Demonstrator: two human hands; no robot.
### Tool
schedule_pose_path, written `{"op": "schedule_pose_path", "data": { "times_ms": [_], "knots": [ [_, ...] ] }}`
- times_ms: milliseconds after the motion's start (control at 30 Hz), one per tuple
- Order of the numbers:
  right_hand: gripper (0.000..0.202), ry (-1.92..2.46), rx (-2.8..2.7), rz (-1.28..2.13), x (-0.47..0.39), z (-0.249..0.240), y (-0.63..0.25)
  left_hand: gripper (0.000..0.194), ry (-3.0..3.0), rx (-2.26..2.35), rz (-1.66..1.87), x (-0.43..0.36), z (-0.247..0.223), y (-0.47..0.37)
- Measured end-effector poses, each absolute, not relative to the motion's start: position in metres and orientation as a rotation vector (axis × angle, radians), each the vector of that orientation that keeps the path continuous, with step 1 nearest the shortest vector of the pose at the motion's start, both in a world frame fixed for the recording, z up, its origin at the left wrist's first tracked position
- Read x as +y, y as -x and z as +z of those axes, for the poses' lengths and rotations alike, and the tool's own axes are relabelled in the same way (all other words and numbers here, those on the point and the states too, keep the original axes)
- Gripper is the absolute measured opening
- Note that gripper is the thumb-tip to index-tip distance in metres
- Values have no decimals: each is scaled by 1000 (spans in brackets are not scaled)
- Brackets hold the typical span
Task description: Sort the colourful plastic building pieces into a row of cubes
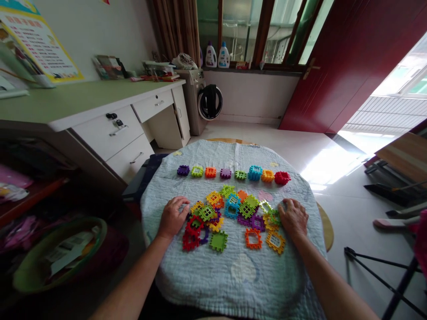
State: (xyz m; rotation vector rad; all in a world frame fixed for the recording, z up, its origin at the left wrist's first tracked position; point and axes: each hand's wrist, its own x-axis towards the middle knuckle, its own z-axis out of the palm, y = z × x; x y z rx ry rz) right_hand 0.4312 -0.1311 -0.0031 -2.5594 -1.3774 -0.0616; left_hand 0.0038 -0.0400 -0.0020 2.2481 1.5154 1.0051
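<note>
My left hand [173, 217] rests on the cloth at the left edge of a loose pile of plastic interlocking squares, fingers slightly bent and thumb apart, holding nothing I can see. On the pile's right side lies my right hand [294, 217], also open, its fingertips beside a green square [274, 217]. Between the hands are red squares [195, 225], a blue window square [232, 200], a purple square [257, 222] and several others, some overlapping. Nearer to me lie a plain green square [218, 241], an orange frame [253, 238] and a yellow-orange window square [275, 241].
Behind the pile runs a row of joined block pieces, from a purple one [183, 170] to a red one [282, 178]. A pale blue cloth [213, 275] covers the round table. A desk [100, 100] stands left, a washing machine [195, 98] beyond, a tripod leg [376, 258] right.
</note>
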Motion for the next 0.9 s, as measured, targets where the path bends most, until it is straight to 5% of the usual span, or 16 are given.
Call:
{"op": "schedule_pose_path", "data": {
  "times_ms": [200, 400, 633, 900],
  "knots": [
    [39, 2555, -1394, -53, -131, -7, -435, 26, -2238, 1409, 928, -62, 18, -15],
    [40, 2562, -1396, -68, -131, -6, -434, 66, -2442, 1393, 648, -89, 30, -58],
    [41, 2580, -1398, -71, -131, -4, -431, 42, -2437, 1446, 558, -83, 36, -78],
    [42, 2588, -1397, -57, -131, -4, -432, 32, -2172, 1451, 867, -55, 40, -47]
  ]
}}
